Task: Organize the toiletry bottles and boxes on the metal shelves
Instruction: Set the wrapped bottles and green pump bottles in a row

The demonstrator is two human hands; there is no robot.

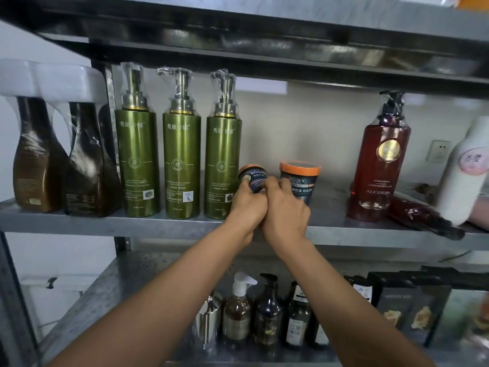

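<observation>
We work on the middle metal shelf (pixel 158 223), where three green pump bottles (pixel 181 165) stand in a row in their plastic wrap. Just right of the last one sit two dark tubs with orange lids. The upright tub (pixel 300 181) stands further back; the tilted tub (pixel 252 178) leans with its lid toward the green row, touching or nearly touching it. Our left hand (pixel 247 207) grips the tilted tub from below. Our right hand (pixel 287 213) has its fingers curled between the two tubs – we cannot tell which one it holds, if either.

In our judgement the step is to stand this tub beside its twin. We should level it before letting go, turn its label outward like the other's, and keep it off the green bottle, which looks tall enough to tip.

As for contents, the red pump bottle (pixel 378 165) to the right is see-through and looks nearly full of reddish liquid; the brown bottles (pixel 34 165) at far left show dark liquid. The green bottles are opaque and the tubs are lidded – their fill is hidden. On the shelf below, the small amber pump bottle (pixel 238 311) looks mostly full
</observation>
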